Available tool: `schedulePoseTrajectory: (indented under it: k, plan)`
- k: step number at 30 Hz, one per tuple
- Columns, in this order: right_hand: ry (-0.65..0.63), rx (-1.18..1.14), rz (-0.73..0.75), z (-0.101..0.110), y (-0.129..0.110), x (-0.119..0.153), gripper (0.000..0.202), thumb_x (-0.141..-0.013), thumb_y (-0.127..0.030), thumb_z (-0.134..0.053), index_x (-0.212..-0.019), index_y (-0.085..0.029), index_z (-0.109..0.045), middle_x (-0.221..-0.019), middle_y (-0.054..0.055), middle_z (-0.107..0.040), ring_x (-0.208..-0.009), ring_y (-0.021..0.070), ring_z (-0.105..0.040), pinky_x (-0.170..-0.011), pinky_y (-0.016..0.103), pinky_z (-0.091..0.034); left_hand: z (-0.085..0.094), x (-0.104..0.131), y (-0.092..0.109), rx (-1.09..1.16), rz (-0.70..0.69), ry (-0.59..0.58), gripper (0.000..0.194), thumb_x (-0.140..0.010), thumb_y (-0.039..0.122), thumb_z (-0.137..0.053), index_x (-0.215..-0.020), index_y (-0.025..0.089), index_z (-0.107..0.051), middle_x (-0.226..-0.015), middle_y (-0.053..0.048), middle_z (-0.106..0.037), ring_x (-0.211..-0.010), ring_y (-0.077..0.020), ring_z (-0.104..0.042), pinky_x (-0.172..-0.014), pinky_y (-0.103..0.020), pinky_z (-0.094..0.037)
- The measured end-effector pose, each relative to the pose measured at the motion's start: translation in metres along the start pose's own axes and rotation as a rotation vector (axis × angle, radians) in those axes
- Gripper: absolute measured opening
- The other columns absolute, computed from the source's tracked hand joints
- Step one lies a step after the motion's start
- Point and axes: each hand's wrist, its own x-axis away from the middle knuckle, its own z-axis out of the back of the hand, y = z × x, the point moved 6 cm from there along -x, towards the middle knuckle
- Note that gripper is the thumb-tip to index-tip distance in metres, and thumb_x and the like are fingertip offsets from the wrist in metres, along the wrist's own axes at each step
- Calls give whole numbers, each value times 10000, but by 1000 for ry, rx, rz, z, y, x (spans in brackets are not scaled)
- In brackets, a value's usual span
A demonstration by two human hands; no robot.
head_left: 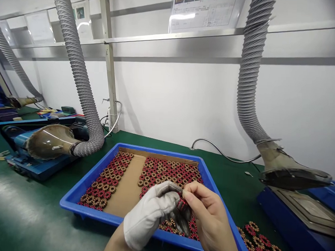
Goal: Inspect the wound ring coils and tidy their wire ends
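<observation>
My left hand (158, 206), in a white glove with grey-stained fingers, is closed around a small red-and-black wound coil core (182, 202). Its fingers hide most of that part. My bare right hand (208, 208) pinches thumb and forefinger together at the upper edge of the same core. Whether a fine wire end is between those fingertips is too small to tell. Both hands are over the near right part of a blue plastic tray (90, 215). Rows of similar cores (165, 170), some with red and some with copper-coloured windings, lie in it on brown cardboard (125, 190).
More wound cores (262, 242) lie on the green table right of the tray. Behind them stands a blue device (288, 223) under an extraction hood (293, 171). At the left, another hood (50, 140) sits against a blue machine (43, 168). Grey hoses (78, 69) hang down.
</observation>
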Motion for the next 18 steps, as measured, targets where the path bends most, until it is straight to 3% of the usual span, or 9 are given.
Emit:
schedulePoseTrajectory:
  k: [5,12,18]
  plan:
    - [-4,32,20,-2,-1,0,343,-890,-463,-652,-701,-183,-588,-621,-36,-429,-564,109,-332,-508,231,-279,2,1,-1,1,-20,12,405,-689,477,-836,-834,135,-672,-731,13,-515,-653,-64,-444,-615,-171,-371]
    - [89,51,47,2,-4,0,296,-878,-433,-672,-711,-191,-650,-624,-24,-506,-567,107,-397,-512,208,-342,1,0,2,23,-27,10,369,-697,458,-835,-863,159,-699,-718,14,-543,-624,-59,-474,-613,-165,-400]
    - [178,259,291,3,-24,7,136,-876,-273,-669,-763,-249,-741,-649,-9,-649,-593,127,-556,-543,193,-434,-4,4,10,17,-36,-19,448,-667,446,-854,-1011,184,-739,-785,-37,-625,-713,-146,-603,-657,-245,-490]
